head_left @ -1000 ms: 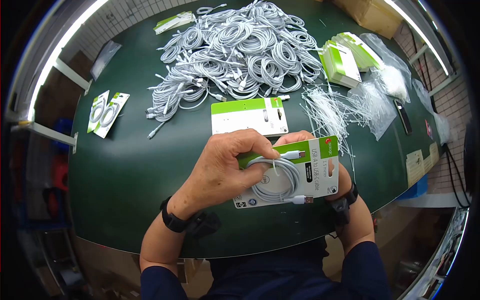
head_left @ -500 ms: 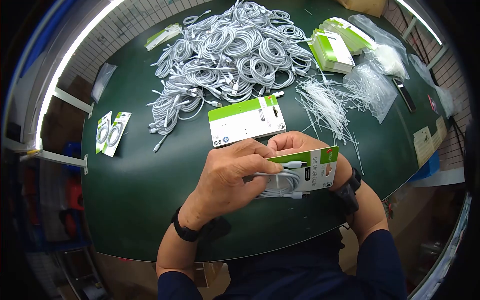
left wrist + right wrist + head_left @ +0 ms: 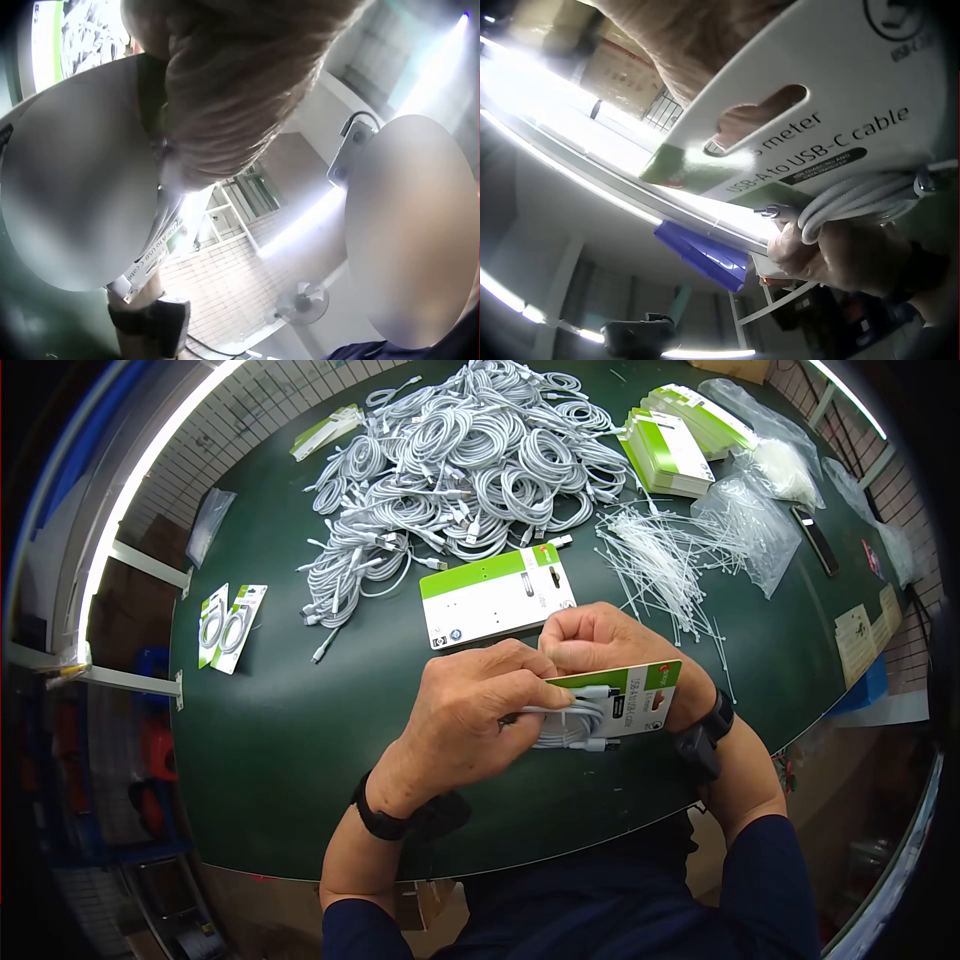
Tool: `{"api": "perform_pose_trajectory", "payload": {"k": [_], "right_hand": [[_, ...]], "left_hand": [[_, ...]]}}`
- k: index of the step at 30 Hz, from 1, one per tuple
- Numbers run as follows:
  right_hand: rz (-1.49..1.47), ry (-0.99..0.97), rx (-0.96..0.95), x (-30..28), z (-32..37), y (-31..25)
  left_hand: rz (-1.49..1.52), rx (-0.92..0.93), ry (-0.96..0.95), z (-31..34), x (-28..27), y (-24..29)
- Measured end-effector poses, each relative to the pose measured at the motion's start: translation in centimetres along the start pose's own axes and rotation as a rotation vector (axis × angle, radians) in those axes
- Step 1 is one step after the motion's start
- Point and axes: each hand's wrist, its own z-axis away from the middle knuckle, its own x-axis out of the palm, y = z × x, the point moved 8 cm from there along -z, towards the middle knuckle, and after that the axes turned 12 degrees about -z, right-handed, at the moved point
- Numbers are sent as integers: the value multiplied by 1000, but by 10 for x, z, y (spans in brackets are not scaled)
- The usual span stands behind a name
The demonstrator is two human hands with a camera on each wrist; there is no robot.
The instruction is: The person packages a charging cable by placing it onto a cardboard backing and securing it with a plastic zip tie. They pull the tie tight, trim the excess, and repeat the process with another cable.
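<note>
My left hand (image 3: 465,705) pinches a coiled white USB cable (image 3: 570,730) against its green and white backing card (image 3: 640,705), thumb and forefinger over the coil. In the right wrist view, the printing on the card (image 3: 780,142) and the cable (image 3: 855,199) face the camera. Behind the card's upper edge is my right hand (image 3: 615,645), fingers curled and thumb against forefinger; cannot tell what it pinches. Just beyond the hands lies a stack of matching cards (image 3: 490,600). Up close, the left wrist view shows the left hand (image 3: 232,90).
A large heap of coiled cables (image 3: 460,470) covers the far middle. Loose white cable ties (image 3: 665,565) lie right of it, near card stacks (image 3: 670,455) and plastic bags (image 3: 755,525). Two carded cables (image 3: 232,630) rest at left. A phone (image 3: 815,540) is at right.
The card has tipped so its face shows more edge-on. My right hand has risen from behind the card and drawn away from it; the left keeps its pinch.
</note>
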Motion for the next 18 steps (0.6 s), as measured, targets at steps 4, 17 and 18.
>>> {"api": "perform_pose_trajectory", "payload": {"k": [4,17,18], "right_hand": [[-114,88,-59,-5,-1,-6],[3,42,-88,-12,-11,4],[12,42,-97,-12,-10,3]], "left_hand": [[-18,-11,-54,0,9,4],[-226,-14,-159,5,25,-2],[-226,-24,-161,5,25,-1]]}}
